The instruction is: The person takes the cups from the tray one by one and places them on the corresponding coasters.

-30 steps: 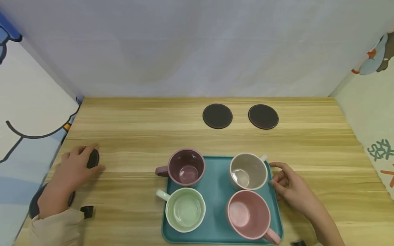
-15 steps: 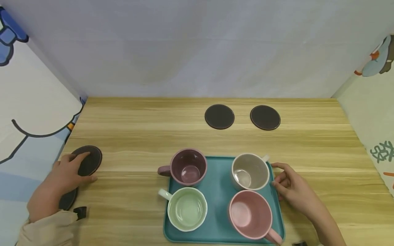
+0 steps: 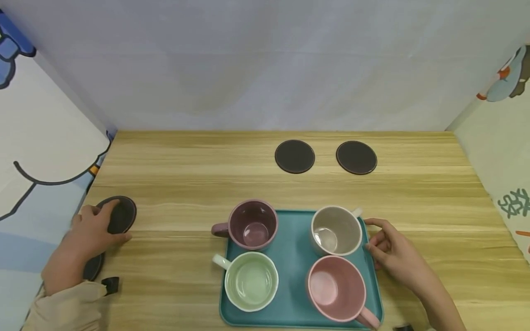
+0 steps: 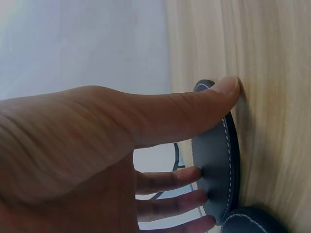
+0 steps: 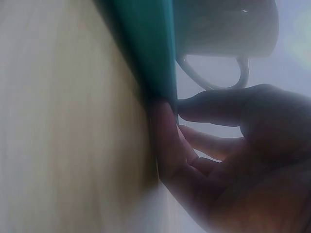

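Note:
My left hand [image 3: 89,232] lies over a round black coaster [image 3: 123,215] at the table's left side. In the left wrist view its straight fingers touch the coaster's stitched leather-like top [image 4: 214,155], and the thumb reaches past the rim. A second black coaster [image 3: 93,266] is partly hidden below that hand. My right hand [image 3: 391,250] pinches the right edge of a teal tray [image 3: 293,285]. On the tray stand a purple mug [image 3: 253,234], a pale green cup [image 3: 251,282], a cream mug [image 3: 331,218] and a pink mug [image 3: 343,294].
Two more black coasters, a left one [image 3: 295,156] and a right one [image 3: 356,157], lie near the back of the wooden table [image 3: 186,161]. A pale cloth backdrop [image 3: 265,64] rises behind, with patterned cloths at both sides.
From the first frame to the second, my left hand shifted slightly left, and more of the coaster's top came into view. Since then it has barely moved. The right hand stays at the tray.

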Motion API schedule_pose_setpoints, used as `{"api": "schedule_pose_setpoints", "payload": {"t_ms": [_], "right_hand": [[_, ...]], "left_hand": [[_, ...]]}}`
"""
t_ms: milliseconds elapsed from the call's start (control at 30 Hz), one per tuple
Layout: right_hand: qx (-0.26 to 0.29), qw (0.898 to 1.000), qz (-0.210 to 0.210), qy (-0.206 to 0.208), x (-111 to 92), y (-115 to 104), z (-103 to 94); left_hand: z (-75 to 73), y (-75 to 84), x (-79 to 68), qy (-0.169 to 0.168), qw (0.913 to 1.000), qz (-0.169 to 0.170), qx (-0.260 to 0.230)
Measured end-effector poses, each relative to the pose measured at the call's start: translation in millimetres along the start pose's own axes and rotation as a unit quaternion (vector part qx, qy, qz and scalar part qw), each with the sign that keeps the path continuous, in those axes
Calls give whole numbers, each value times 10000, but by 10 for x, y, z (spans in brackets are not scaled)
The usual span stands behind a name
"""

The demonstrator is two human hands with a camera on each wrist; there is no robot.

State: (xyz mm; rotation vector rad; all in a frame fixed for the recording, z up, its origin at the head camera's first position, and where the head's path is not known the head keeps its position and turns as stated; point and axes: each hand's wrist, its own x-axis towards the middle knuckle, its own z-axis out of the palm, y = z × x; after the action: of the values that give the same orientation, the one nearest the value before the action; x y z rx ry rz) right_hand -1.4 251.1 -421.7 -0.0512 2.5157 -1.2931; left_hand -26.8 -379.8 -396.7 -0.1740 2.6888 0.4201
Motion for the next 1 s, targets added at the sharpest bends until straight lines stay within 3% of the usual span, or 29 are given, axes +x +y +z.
{"api": "schedule_pose_setpoints", "payload": {"t_ms": [500, 1000], "right_hand": [[-35, 10000, -37, 6, 3, -13, -12], [11, 10000, -48, 23, 1, -17, -5]], "left_hand": [[6, -35, 34, 309, 9995, -99, -31], [-32, -139, 56, 45, 10000, -4, -86]]}}
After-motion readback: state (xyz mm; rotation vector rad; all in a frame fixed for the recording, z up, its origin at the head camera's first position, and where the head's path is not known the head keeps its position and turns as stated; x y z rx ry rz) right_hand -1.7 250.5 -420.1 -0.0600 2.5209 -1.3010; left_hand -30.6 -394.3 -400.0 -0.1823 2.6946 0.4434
